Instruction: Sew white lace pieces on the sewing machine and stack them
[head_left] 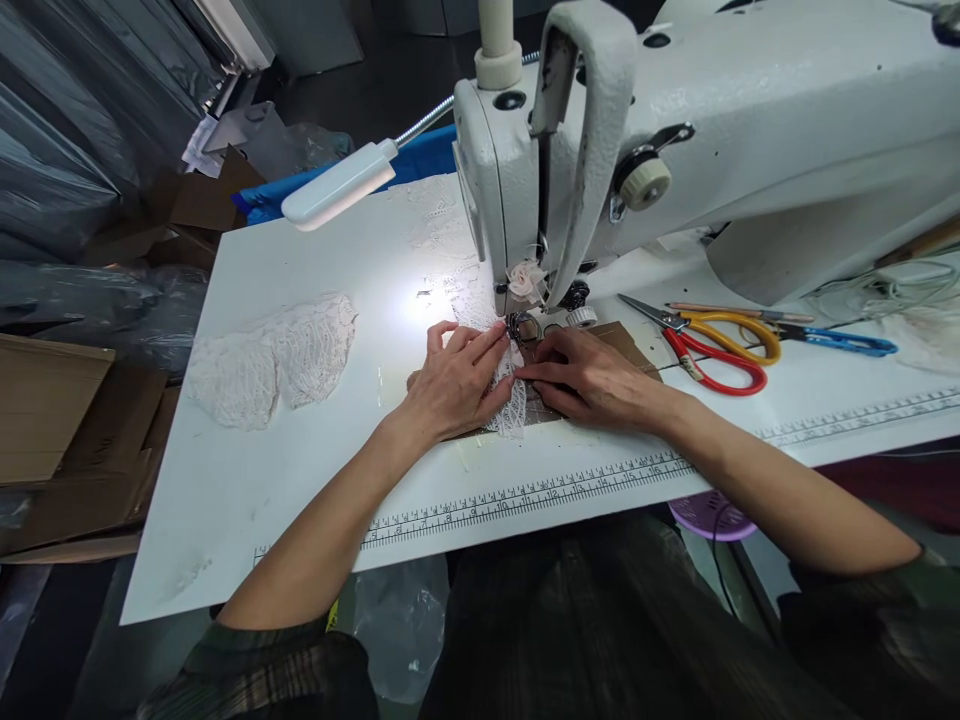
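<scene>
White lace fabric [513, 412] lies under the presser foot [523, 325] of a sewing machine [495, 150], over a brown plate. My left hand [459, 375] rests on the lace just left of the foot, fingers stretched out and pressing it down. On the other side, my right hand [585, 375] has its thumb and index finger pinched at the lace's right edge, the other fingers curled. Both hands' fingertips partly hide the lace near the needle. A pale fabric flower [526, 282] sits on the machine head above the foot.
Two joined lace pieces [274, 360] lie on the white table [315, 490] at the left. Red-handled scissors [712, 365], yellow-handled scissors [735, 335] and a blue-handled tool [847, 340] lie right. A lamp [341, 187] hangs over the table. A printed ruler [525, 500] runs along the front edge.
</scene>
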